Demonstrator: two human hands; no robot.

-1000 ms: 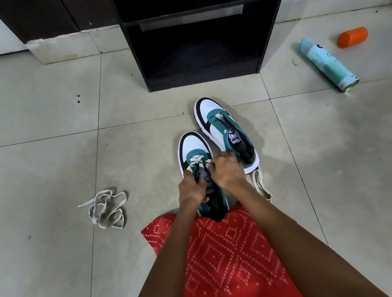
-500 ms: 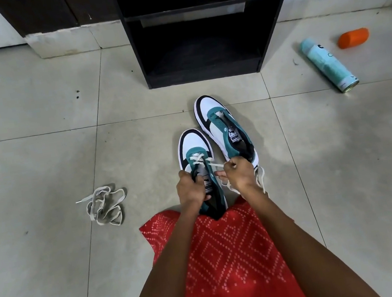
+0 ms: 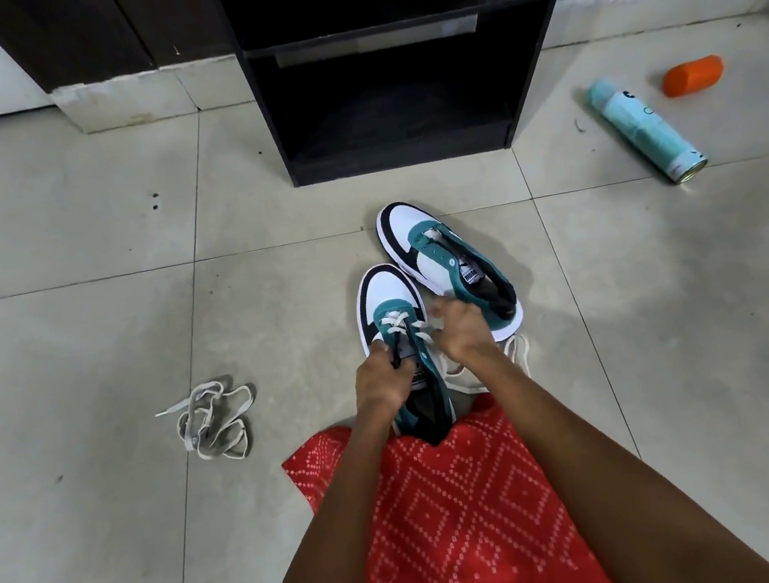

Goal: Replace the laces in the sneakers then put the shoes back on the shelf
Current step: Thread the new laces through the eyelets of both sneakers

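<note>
While left hand (image 3: 379,383) grips the near sneaker (image 3: 388,298) by its tongue, right hand (image 3: 462,334), pinching the lace (image 3: 397,323), has swung back to that sneaker's eyelets: lacing barely begun.

"PUMA" on tongue label (image 3: 470,273) of far sneaker (image 3: 434,253)

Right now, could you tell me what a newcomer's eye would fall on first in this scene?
The two hands at the centre: the left hand grips a partly laced teal-and-white sneaker while the right hand pinches its white lace. A second sneaker lies just beyond, in front of the black shelf. A heap of loose laces lies on the tiles to the left, a spray can to the right.
</note>
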